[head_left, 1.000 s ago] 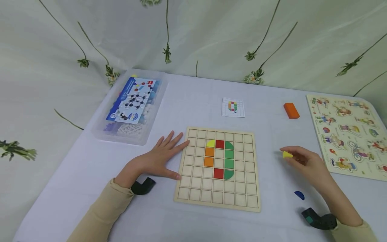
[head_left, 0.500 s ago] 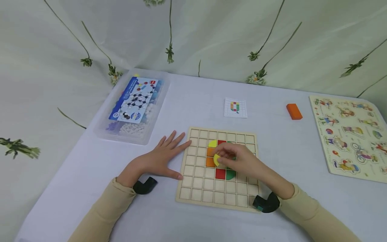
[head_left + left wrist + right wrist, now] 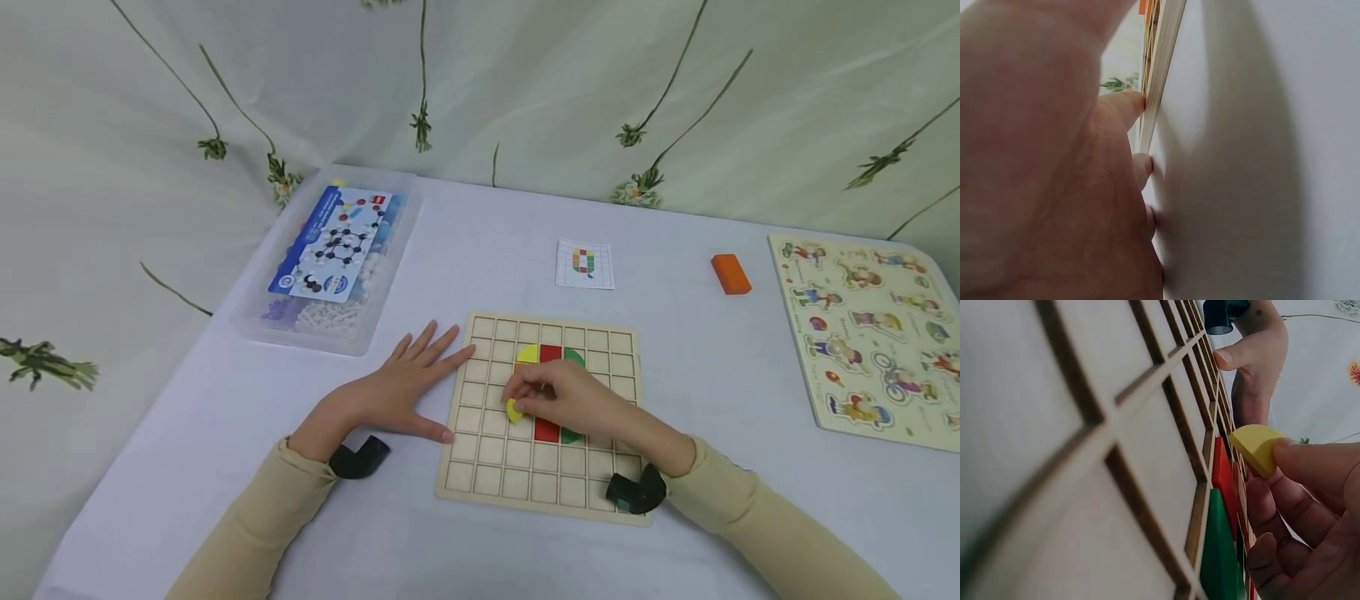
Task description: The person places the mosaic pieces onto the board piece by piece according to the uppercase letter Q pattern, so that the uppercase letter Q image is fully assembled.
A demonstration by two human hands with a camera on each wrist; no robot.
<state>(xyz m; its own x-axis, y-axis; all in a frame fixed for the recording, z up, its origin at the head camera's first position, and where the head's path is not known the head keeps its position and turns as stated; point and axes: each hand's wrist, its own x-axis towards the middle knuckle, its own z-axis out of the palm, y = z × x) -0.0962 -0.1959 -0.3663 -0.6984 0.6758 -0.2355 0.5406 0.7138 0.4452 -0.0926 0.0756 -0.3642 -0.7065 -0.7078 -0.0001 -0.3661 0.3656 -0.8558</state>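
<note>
A wooden grid board [image 3: 495, 481] lies on the white table with coloured tiles in several of its cells. My right hand [image 3: 570, 397] is over the board, pinching a yellow quarter-circle tile [image 3: 1256, 447] between thumb and fingers, close above the cells left of the lower red tile [image 3: 547, 430]. Another yellow tile [image 3: 528, 354], an upper red tile [image 3: 551, 354] and a green tile [image 3: 574, 357] show past the hand; the orange tiles are mostly hidden under it. Fingers spread, my left hand [image 3: 405, 392] rests at the board's left edge, index fingertip and thumb touching it.
A small pattern card [image 3: 585, 277] lies behind the board. Further right are an orange block [image 3: 731, 274] and a picture puzzle board [image 3: 862, 333]. At the back left stands a clear plastic box [image 3: 330, 258] with a blue label.
My right hand has come left from beside the board with the yellow tile, then moved slightly further left over the grid. The left hand has stayed in place.
</note>
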